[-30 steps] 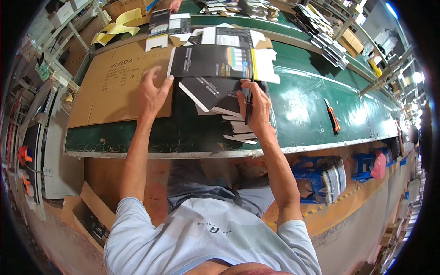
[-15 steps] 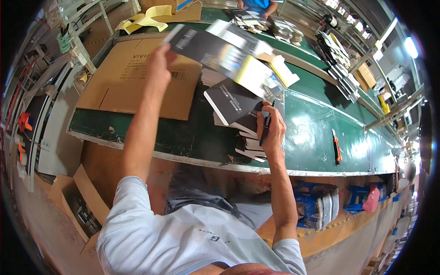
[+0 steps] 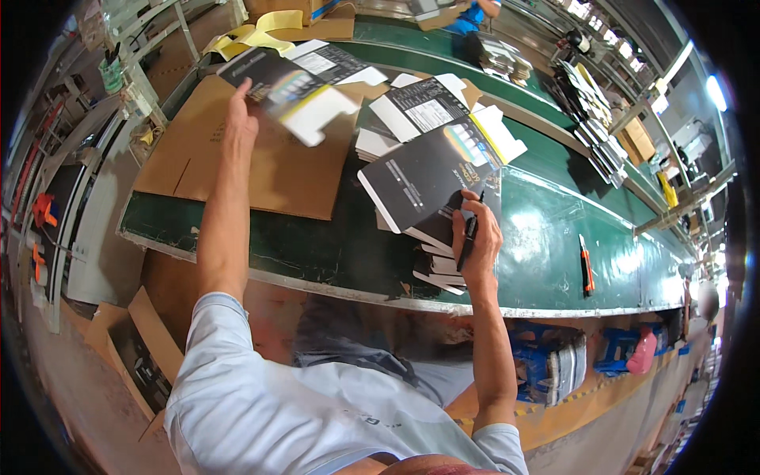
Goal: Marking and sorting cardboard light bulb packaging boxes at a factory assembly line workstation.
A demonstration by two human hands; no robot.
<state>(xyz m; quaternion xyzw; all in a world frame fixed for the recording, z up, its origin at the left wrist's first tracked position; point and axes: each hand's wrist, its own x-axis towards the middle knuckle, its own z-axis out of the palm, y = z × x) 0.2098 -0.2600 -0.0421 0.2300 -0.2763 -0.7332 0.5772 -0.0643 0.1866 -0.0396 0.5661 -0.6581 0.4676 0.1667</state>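
Note:
My left hand (image 3: 239, 119) is closed on the edge of a flattened dark printed carton (image 3: 273, 83), slightly blurred, above the brown cardboard sheet (image 3: 269, 178). A black marker pen (image 3: 469, 237) is gripped in my right hand (image 3: 481, 249). That hand rests at the near right edge of the top dark carton (image 3: 423, 178), which lies flat with its white and yellow end flaps outward. Beneath it, the uneven white and dark edges of a stack of flat cartons (image 3: 439, 269) stick out toward me.
An orange utility knife (image 3: 586, 265) lies on the green table (image 3: 538, 237) to the right. Yellow sheets (image 3: 261, 32) lie at the back left. Across the table, a person in blue (image 3: 473, 16) is beside more carton piles (image 3: 503, 57). Blue stools (image 3: 534, 360) stand under the table.
My left hand has carried the carton left, off the stack and over the cardboard sheet, uncovering the carton below. My right hand keeps the marker pen near the stack's edge.

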